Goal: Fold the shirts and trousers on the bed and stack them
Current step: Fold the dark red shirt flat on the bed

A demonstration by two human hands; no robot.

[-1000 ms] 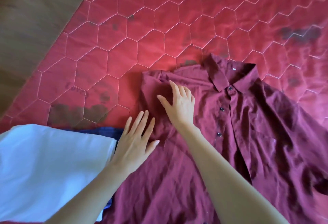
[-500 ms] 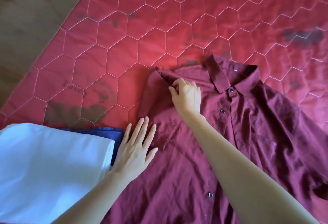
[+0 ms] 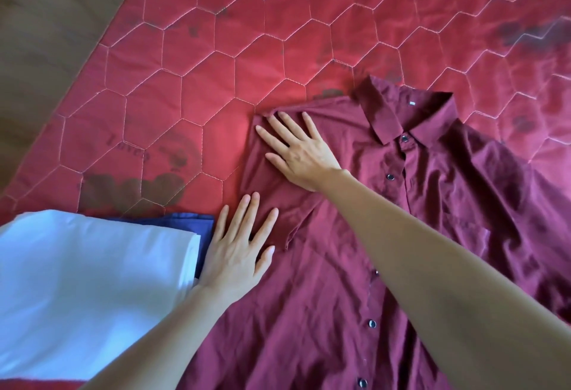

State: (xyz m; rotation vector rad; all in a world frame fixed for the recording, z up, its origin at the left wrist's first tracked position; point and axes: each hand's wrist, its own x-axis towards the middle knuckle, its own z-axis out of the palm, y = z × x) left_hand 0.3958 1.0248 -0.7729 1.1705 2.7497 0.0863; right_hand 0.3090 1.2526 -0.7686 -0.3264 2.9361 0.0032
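A red quilted bedcover [image 3: 191, 86], stitched in hexagons, lies under everything and reaches well beyond both hands on all sides; a brown floor [image 3: 40, 18] shows off its far left edge. The maroon button-up shirt [image 3: 355, 281] lies front up on it, collar away from the person, buttons fastened down the placket, its sleeve on the left-hand side folded in across the chest.

Just left of the left hand [image 3: 238, 253] sits a stack of folded clothes: a white garment [image 3: 83, 284] on top, a dark blue garment [image 3: 191, 225] under it, its edge touching the side of that hand.

The right arm reaches forward across the shirt's body, and the right hand [image 3: 301, 154] lies flat, palm down, fingers spread and straight, on the folded-in shoulder just left of the collar. The left hand is nearer the person, flat as well, fingers straight and slightly fanned, resting on the shirt's left edge below the right hand.

Beyond the left hand's fingertips, faded print on the bedcover reads "Loves" [image 3: 128, 150], beside dark heart shapes. A small white label [image 3: 412, 103] sits inside the collar; its text cannot be read.
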